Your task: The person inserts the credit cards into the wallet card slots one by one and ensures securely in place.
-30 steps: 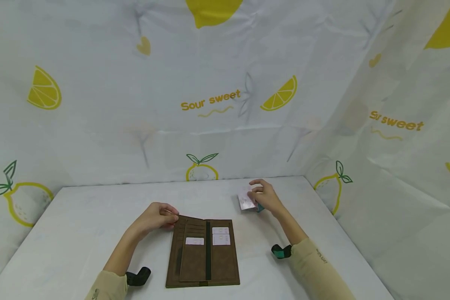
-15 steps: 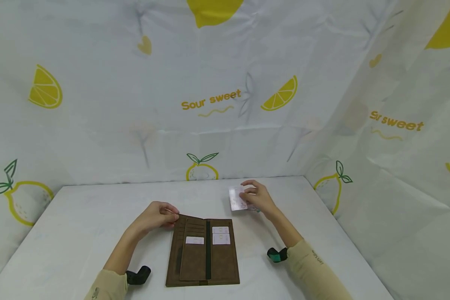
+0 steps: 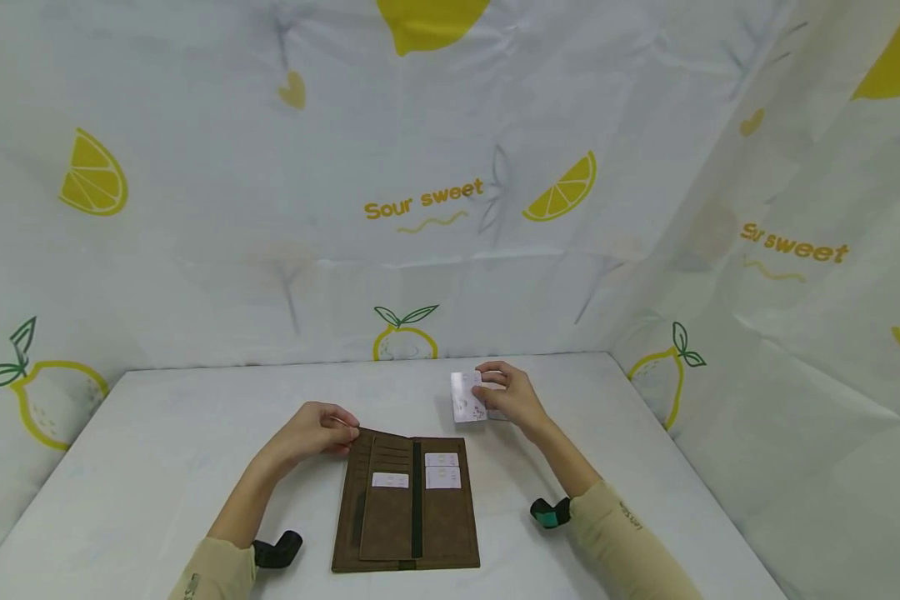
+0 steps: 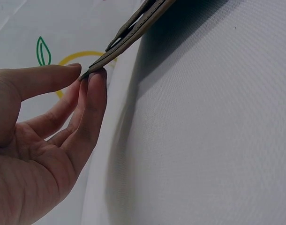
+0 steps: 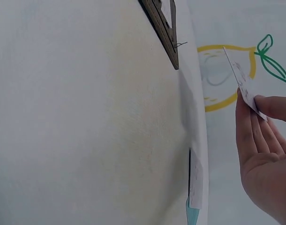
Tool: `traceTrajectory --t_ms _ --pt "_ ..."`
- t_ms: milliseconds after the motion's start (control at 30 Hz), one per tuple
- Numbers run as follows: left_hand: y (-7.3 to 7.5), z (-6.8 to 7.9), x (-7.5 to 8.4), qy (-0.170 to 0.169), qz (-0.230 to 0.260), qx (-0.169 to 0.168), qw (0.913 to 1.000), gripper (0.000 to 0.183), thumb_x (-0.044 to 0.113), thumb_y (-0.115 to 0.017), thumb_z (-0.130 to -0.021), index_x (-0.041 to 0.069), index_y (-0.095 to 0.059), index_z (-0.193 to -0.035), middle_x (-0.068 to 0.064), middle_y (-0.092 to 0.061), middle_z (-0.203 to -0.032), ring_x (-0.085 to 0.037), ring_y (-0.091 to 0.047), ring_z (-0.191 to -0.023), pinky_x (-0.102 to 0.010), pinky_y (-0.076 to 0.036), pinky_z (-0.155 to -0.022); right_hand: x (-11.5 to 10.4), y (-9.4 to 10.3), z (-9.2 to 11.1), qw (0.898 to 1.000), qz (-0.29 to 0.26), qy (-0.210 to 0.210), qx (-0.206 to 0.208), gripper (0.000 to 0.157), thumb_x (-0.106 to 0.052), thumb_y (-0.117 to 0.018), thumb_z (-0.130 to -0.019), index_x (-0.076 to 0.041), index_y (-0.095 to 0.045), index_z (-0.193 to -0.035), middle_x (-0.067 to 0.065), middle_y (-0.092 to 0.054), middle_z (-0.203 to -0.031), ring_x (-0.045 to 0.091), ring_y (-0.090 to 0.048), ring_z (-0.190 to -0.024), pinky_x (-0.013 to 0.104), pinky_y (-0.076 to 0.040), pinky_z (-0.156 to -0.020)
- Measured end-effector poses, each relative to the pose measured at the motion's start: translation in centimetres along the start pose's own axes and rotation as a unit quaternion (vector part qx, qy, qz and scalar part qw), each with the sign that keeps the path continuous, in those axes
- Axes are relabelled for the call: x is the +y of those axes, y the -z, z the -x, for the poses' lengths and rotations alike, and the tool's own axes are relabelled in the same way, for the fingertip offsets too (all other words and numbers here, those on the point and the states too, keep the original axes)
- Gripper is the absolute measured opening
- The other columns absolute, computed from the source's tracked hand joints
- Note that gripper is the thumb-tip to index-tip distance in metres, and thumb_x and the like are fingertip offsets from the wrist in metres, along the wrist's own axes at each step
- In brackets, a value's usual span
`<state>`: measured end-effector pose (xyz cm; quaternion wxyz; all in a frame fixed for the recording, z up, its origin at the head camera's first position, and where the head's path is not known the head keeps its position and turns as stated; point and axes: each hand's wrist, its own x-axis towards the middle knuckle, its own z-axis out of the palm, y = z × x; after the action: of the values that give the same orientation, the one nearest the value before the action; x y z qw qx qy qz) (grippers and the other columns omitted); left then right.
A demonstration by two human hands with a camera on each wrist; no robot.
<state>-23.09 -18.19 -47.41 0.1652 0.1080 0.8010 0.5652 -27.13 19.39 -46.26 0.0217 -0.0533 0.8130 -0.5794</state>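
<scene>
A brown long wallet lies spread on the white table in the head view. My left hand pinches its far left corner between thumb and fingers; the left wrist view shows that wallet edge lifted off the cloth. White cards show in the wallet's slots, one on the left panel and two on the right panel. Beyond the wallet, my right hand holds up a white printed card, pinched between thumb and fingers.
In the right wrist view another white card lies on the table with a teal piece at its end. A white lemon-print cloth hangs behind the table and along its right side. White cloth covers the tabletop.
My right hand has moved left with the white card, which now stands more upright and apart from the pile. The left hand still grips the wallet corner.
</scene>
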Motion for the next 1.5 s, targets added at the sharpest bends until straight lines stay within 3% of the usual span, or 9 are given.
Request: traceTrajectory --t_ms 167,933,1133,1500 --pt "0.0 0.1 0.1 -0.002 0.0 -0.002 1.0 0.026 0.009 -0.073 -0.101 -0.01 -0.071 -0.118 -0.012 -0.08 -0.1 -0.01 -0.072 -0.081 -0.026 -0.065 -0.075 0.1 -0.1 0.0 1.0 -0.001 0.001 0.001 0.046 -0.003 -0.075 -0.098 0.004 -0.061 -0.141 0.029 -0.07 -0.139 0.013 -0.075 -0.094 0.018 -0.061 -0.077" --pt "-0.2 0.0 0.1 0.011 -0.006 0.013 0.9998 0.023 0.01 -0.075 -0.1 -0.008 -0.073 -0.115 -0.006 -0.08 -0.094 -0.013 -0.073 -0.082 -0.028 -0.066 -0.076 0.2 -1.0 0.0 1.0 -0.026 -0.006 0.007 0.038 -0.002 -0.078 -0.095 0.007 -0.068 -0.131 0.022 -0.08 -0.118 0.009 -0.074 -0.095 0.016 -0.062 -0.08" --pt "-0.1 0.0 0.1 0.01 -0.006 0.011 0.9999 0.023 0.01 -0.074 -0.1 -0.008 -0.072 -0.115 -0.007 -0.08 -0.095 -0.012 -0.073 -0.081 -0.026 -0.065 -0.076 0.1 -1.3 0.0 0.999 -0.047 -0.013 -0.009 0.039 -0.002 -0.078 -0.095 0.007 -0.068 -0.131 0.019 -0.081 -0.115 0.008 -0.074 -0.093 0.016 -0.062 -0.081" --pt "-0.1 0.2 0.2 0.003 -0.005 0.001 1.0 0.024 0.011 -0.074 -0.101 -0.009 -0.072 -0.116 -0.007 -0.08 -0.096 -0.012 -0.073 -0.083 -0.027 -0.065 -0.077 -0.2 -2.6 0.5 0.997 -0.067 -0.023 -0.036 0.043 -0.004 -0.08 -0.094 0.002 -0.068 -0.135 0.02 -0.078 -0.122 0.013 -0.074 -0.1 0.034 -0.066 -0.095"
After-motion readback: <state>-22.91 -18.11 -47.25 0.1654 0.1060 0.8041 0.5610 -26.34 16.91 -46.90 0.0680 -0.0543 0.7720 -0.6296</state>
